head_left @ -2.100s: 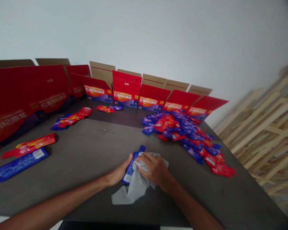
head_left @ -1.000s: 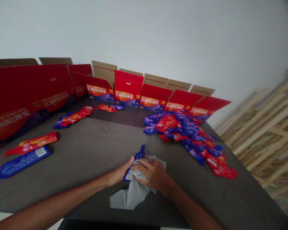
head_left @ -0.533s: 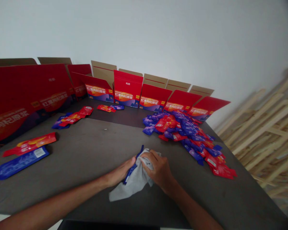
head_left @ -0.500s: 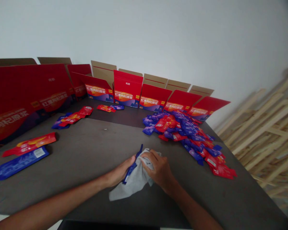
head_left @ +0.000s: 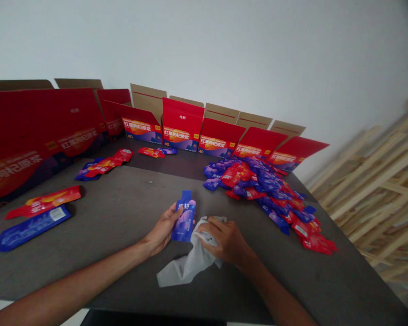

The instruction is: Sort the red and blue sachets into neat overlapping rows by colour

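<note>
A blue-purple sachet (head_left: 187, 222) is pinched in my left hand (head_left: 163, 228), its printed face turned up toward me and its narrow neck pointing away. My right hand (head_left: 226, 240) is closed on a crumpled grey cloth (head_left: 190, 265), which hangs down to the left near the table's front. The cloth's upper edge lies right beside the sachet's lower right corner; whether they touch I cannot tell. To the right of my hands, a heap of red and blue sachets (head_left: 265, 183) spreads along the table.
Open red cartons (head_left: 182, 124) line the back, and larger red cartons (head_left: 30, 131) stand at left. A red sachet (head_left: 49, 202) and a blue sachet (head_left: 30, 230) lie at left on the dark table (head_left: 129, 199). Wooden slats (head_left: 384, 190) are beyond the right edge.
The sachet has turned from edge-on to face up in my left hand and come out of the cloth's folds. My right hand with the cloth has shifted slightly right and down.
</note>
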The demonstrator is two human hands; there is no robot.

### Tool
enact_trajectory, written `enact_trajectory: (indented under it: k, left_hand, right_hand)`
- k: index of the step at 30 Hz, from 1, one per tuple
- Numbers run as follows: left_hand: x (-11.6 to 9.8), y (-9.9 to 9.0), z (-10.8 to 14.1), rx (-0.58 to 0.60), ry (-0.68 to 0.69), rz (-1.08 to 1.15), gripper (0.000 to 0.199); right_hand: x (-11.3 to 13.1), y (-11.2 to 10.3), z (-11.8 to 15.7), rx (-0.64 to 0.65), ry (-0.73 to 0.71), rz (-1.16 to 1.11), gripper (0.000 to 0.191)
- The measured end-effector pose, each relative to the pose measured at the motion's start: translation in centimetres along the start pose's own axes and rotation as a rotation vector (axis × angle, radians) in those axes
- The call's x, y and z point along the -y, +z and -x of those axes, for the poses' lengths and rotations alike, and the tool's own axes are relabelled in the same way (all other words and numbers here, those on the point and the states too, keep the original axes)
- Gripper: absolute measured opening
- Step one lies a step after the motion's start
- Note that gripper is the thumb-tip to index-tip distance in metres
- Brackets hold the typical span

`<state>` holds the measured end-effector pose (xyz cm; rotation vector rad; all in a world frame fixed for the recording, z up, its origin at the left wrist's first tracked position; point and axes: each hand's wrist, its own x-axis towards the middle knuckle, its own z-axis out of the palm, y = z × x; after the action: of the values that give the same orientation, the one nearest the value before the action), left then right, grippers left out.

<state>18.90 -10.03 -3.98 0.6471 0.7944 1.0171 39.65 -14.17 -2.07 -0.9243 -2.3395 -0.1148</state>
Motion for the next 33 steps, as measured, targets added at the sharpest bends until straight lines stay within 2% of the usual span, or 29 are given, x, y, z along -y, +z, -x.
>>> enact_trajectory:
  k: [3,5,7,11,14,16,19,22,24,27,33]
  left_hand:
    - [0.6,-0.1,0.1,0.009,0.006,0.011,0.040]
    - [1.1,-0.2,0.2,0.050,-0.031,0.015,0.044]
    - [1.7,-0.3,0.3,0.107,-0.070,0.008,0.051]
    - [2.0,0.0,0.8,0.198,-0.096,-0.022,0.060]
    - [1.9,0.2,1.1,0.219,-0.107,-0.024,0.062]
    - [1.8,0.3,1.1,0.207,-0.105,-0.008,0.063]
    - [1.9,0.1,1.0,0.140,-0.111,0.026,0.060]
    - [2.0,-0.2,0.8,0.035,-0.116,0.052,0.049]
    - [2.0,-0.2,0.8,0.007,-0.111,0.057,0.041]
    - [1.8,0.0,1.0,0.086,-0.120,0.045,0.039]
    - [1.7,0.9,1.9,0.258,-0.181,0.065,0.037]
  right_hand:
    - [0.1,0.5,0.0,0.165,-0.037,0.017,0.021]
    - [0.1,1.0,-0.1,0.218,0.013,0.042,0.023]
    - [0.0,1.2,-0.2,0.211,0.109,0.060,0.021]
    - [-0.5,1.1,-0.2,0.102,0.309,0.104,0.018]
    - [-0.7,0.7,-0.2,0.074,0.351,0.116,0.017]
    - [-0.7,0.7,-0.2,0.117,0.322,0.103,0.018]
    - [-0.2,0.8,-0.2,0.258,0.209,0.072,0.021]
    - [0.6,1.1,-0.2,0.421,0.064,0.050,0.024]
    - [1.0,1.2,-0.2,0.467,0.020,0.050,0.025]
    - [1.1,1.3,-0.2,0.407,0.054,0.078,0.025]
    - [-0.2,0.9,-0.3,0.096,0.271,0.123,0.018]
